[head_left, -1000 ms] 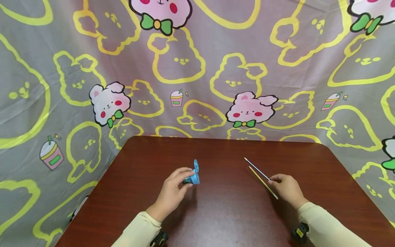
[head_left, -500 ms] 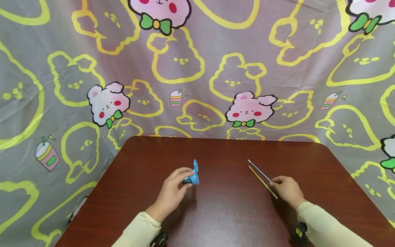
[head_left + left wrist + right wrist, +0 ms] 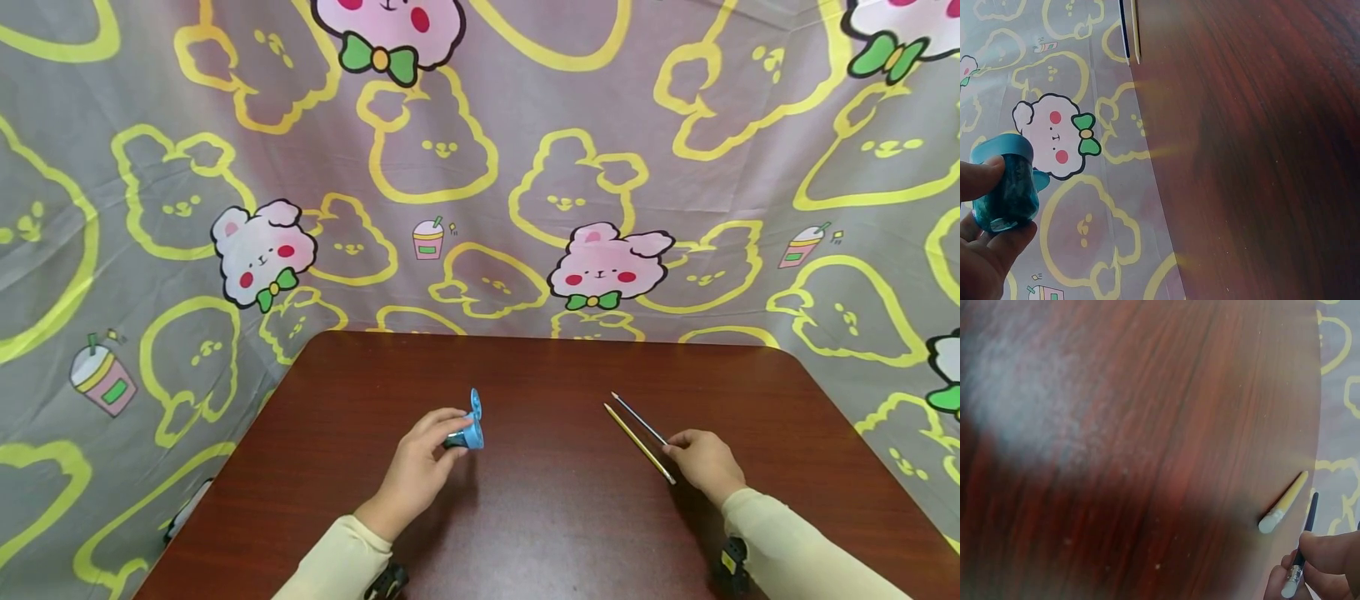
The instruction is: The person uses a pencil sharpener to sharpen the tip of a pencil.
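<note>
My left grip (image 3: pixel 416 467) is narrow round the bottle (image 3: pixel 471 433), thumb on one side and fingers on the other; the bottle is well to the left of the yellow pencil (image 3: pixel 639 442), tilted so that its blue cap end faces that pencil, with the lid (image 3: pixel 476 404) flipped open and standing up from the rim; the bottle's body looks clear with something dark blue-green inside, too dim to make out.

My right grip (image 3: pixel 703 465) is just to the right of the yellow pencil and pinches the dark pencil (image 3: pixel 639 419) near its rear end, so that the white eraser (image 3: pixel 1289 589) pokes out below my fingers; the dark pencil slants along the right side of the yellow pencil, nearly parallel and apart from it, its tip reaching slightly farther away from me; I cannot tell whether that tip touches the counter (image 3: pixel 540 517).

The yellow pencil itself lies on the counter, point away from me and eraser end towards my right grip; the counter is dark red-brown wood, with a pale glare on the near side of the yellow pencil; past the counter's far edge, well beyond the yellow pencil, hangs a grey cloth (image 3: pixel 480 225) printed with yellow outlines and pink rabbit heads; both my sleeves (image 3: pixel 333 558) are cream.
</note>
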### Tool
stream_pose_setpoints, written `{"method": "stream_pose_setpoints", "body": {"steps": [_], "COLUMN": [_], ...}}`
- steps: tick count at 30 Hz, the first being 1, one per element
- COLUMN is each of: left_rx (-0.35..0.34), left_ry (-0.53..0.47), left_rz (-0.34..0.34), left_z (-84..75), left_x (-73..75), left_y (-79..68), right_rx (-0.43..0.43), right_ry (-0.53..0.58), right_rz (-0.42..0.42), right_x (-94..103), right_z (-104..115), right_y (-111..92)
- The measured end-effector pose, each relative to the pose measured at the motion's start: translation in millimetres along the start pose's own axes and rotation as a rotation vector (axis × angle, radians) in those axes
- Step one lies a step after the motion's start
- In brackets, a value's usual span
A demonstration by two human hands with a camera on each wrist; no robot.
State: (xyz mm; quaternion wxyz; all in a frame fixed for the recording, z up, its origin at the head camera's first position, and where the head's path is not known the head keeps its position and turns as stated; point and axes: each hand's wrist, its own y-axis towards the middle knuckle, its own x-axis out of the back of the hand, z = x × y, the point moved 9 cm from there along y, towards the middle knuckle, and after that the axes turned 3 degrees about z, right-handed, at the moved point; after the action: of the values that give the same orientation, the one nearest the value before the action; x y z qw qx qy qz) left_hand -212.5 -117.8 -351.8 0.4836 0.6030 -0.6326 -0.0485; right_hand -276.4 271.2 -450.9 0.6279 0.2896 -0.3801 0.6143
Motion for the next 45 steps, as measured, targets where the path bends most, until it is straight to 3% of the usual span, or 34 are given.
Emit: {"method": "stream_pose_setpoints", "body": {"steps": [20,45], "left_rx": [0.02,0.016], "left_ry": [-0.017,-0.013], "left_rz": [0.024,0.021], "left_z": [1.7,3.4], "left_x": [-2.3,-1.5], "left_y": [-1.2,-0.8], "right_rx": [-0.019,-0.018], "right_ry": [-0.032,-0.074], "right_rz": [0.06,0.046], "right_x": [-6.7,-3.8], "right_z": [-5.6,-5.5], "right_y": [-2.4,1.3]}}
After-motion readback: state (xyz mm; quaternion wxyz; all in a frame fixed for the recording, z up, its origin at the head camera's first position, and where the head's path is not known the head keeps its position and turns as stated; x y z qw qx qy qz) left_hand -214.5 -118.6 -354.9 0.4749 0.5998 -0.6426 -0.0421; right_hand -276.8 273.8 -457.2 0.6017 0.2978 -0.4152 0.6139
